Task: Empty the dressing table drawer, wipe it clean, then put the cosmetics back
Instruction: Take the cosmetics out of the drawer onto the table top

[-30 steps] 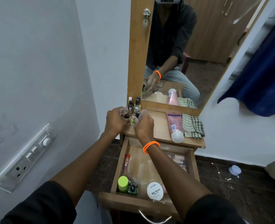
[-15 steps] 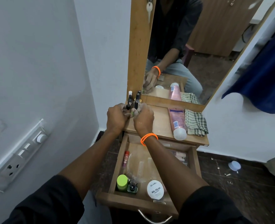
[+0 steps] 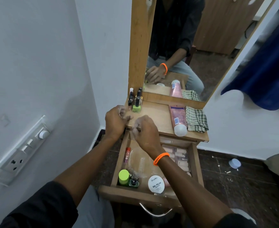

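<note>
Glass nail polish bottles (image 3: 135, 101) stand clustered at bench (image 3: 158, 119) back-left corner, beside mirror frame; small, light, hard, slick, breakable — probably best pinched by cap or body, one or two at a time. More still in open drawer (image 3: 194, 163): green-capped bottle (image 3: 123, 177), nail polish remover tub (image 3: 156, 184), red tube (image 3: 127, 155). Left hand (image 3: 115, 121) loosely curled at bench edge, holding nothing visible. Right hand (image 3: 145, 130) over drawer's back, fingers bent down; can't tell if grasping anything.
</note>
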